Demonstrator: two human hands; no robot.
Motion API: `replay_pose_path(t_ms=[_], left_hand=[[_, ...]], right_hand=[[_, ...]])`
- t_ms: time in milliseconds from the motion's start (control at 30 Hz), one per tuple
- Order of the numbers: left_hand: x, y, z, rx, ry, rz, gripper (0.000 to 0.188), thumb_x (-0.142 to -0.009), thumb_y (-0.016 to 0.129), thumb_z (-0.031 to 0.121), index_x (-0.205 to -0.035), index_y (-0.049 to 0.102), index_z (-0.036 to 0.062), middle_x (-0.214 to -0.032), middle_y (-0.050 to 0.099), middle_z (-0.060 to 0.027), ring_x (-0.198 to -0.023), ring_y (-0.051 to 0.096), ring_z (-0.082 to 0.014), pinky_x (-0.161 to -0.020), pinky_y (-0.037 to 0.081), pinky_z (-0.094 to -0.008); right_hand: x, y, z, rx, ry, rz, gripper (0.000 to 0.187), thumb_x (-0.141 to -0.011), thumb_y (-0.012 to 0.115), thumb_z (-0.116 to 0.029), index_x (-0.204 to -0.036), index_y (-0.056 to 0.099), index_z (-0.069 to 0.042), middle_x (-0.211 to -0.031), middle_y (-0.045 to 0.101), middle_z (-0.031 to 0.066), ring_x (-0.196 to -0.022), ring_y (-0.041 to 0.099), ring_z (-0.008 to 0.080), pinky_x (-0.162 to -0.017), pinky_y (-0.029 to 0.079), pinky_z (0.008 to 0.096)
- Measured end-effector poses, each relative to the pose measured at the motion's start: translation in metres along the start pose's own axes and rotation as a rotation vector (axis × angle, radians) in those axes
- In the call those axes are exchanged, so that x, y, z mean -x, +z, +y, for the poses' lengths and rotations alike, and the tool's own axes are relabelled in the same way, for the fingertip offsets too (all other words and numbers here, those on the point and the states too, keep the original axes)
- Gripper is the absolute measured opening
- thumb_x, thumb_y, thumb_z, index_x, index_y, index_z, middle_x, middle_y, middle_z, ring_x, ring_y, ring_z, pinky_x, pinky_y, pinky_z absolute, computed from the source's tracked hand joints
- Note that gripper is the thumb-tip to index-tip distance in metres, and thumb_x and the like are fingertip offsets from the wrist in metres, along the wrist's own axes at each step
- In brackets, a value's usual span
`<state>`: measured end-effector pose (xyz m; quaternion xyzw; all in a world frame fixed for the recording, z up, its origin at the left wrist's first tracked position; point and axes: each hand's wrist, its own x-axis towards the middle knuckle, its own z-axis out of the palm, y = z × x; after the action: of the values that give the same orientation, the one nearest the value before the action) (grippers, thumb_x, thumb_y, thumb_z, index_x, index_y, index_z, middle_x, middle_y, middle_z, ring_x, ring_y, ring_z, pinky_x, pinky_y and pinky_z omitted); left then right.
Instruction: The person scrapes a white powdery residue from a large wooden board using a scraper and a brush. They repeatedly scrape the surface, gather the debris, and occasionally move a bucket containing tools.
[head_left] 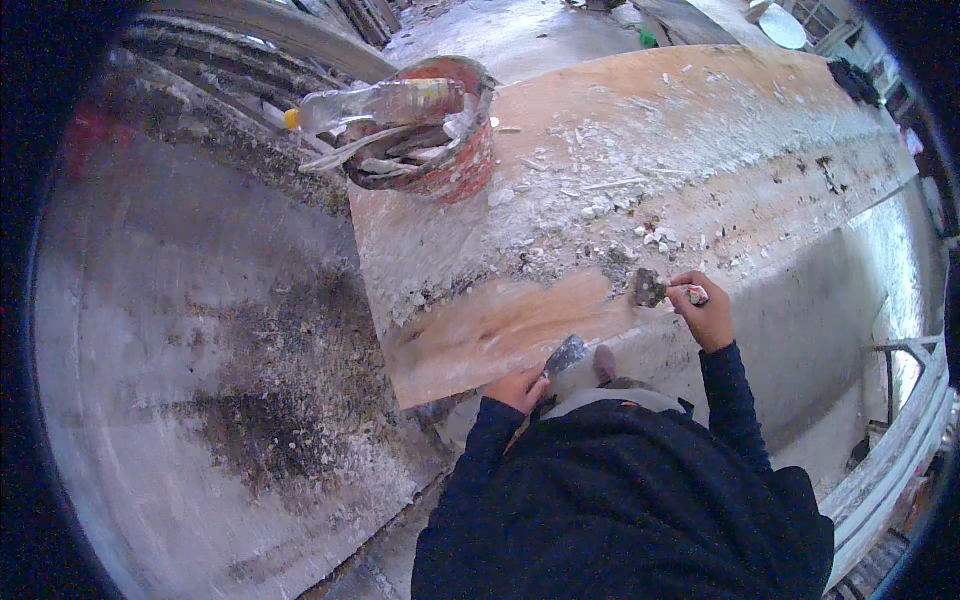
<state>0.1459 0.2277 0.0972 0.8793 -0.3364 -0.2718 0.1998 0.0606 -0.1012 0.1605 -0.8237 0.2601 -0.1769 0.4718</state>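
Note:
A wide wooden board [560,310] lies in front of me, strewn with white flakes and crumbs [600,210]. My right hand [710,318] is closed round the pale, red-marked handle of a putty knife [650,288]. Its dirty, clotted blade is over the board, at the rim of the debris; whether it touches the wood I cannot tell. Close to my body, my left hand [515,388] grips a second putty knife [567,354], its grey blade pointing up and right by the board's near edge. A smooth, bare tan strip of wood runs between the hands and the crumbs.
At the board's far left stands a worn red bucket [465,160] with scraps and sticks in it. A clear plastic bottle with a yellow cap [375,103] lies across its top. A stained grey sheet [180,330] spreads on the left. White rails [890,440] stand at right.

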Motion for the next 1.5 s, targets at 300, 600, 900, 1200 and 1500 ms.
replay_pose_path(t_ms=[300, 600, 900, 1200, 1500], left_hand=[[-0.001, -0.018, -0.026, -0.091, 0.19, 0.055, 0.037, -0.085, 0.049, 0.037, -0.116, 0.054, 0.018, -0.09, 0.06, -0.0104, -0.08, 0.059, -0.028, -0.066, 0.048, -0.0373], [-0.019, -0.009, 0.013, -0.154, 0.234, 0.073, 0.036, -0.085, 0.05, 0.035, -0.117, 0.053, 0.0185, -0.081, 0.058, -0.009, -0.072, 0.059, -0.0279, -0.059, 0.048, -0.0375], [-0.007, -0.007, -0.003, -0.039, 0.173, 0.068, 0.038, -0.085, 0.049, 0.035, -0.117, 0.053, 0.0161, -0.089, 0.06, -0.0119, -0.079, 0.059, -0.0308, -0.066, 0.048, -0.0384], [0.011, -0.007, -0.003, 0.301, 0.036, 0.198, 0.037, -0.082, 0.055, 0.033, -0.113, 0.058, 0.0138, -0.101, 0.06, -0.016, -0.089, 0.06, -0.0282, -0.078, 0.046, -0.0336], [0.104, -0.029, -0.066, 0.276, -0.387, 0.303, 0.04, -0.079, 0.059, 0.033, -0.112, 0.059, 0.0118, -0.099, 0.061, -0.0167, -0.089, 0.06, -0.0268, -0.077, 0.046, -0.0322]], right_hand=[[0.011, -0.01, -0.006, 0.074, 0.035, 0.019, 0.013, -0.077, 0.064, -0.015, -0.084, 0.06, -0.004, -0.07, 0.059, 0.0029, -0.058, 0.054, 0.0072, -0.052, 0.044, 0.0211], [0.01, -0.005, -0.006, 0.047, 0.023, 0.021, 0.014, -0.076, 0.065, -0.021, -0.082, 0.06, -0.009, -0.068, 0.062, 0.0063, -0.057, 0.057, 0.0121, -0.053, 0.045, 0.0257], [0.01, -0.007, -0.005, 0.033, -0.041, 0.053, 0.013, -0.077, 0.064, -0.019, -0.083, 0.06, -0.008, -0.07, 0.062, 0.0062, -0.061, 0.059, 0.0137, -0.057, 0.046, 0.0262], [0.025, 0.016, -0.036, -0.125, -0.005, -0.134, 0.016, -0.078, 0.064, -0.021, -0.086, 0.061, -0.008, -0.074, 0.063, 0.0074, -0.066, 0.06, 0.0142, -0.061, 0.047, 0.0276], [0.027, 0.069, -0.015, -0.177, -0.061, -0.506, 0.019, -0.074, 0.066, -0.023, -0.083, 0.063, -0.007, -0.073, 0.064, 0.0098, -0.067, 0.061, 0.0168, -0.061, 0.048, 0.0313]])
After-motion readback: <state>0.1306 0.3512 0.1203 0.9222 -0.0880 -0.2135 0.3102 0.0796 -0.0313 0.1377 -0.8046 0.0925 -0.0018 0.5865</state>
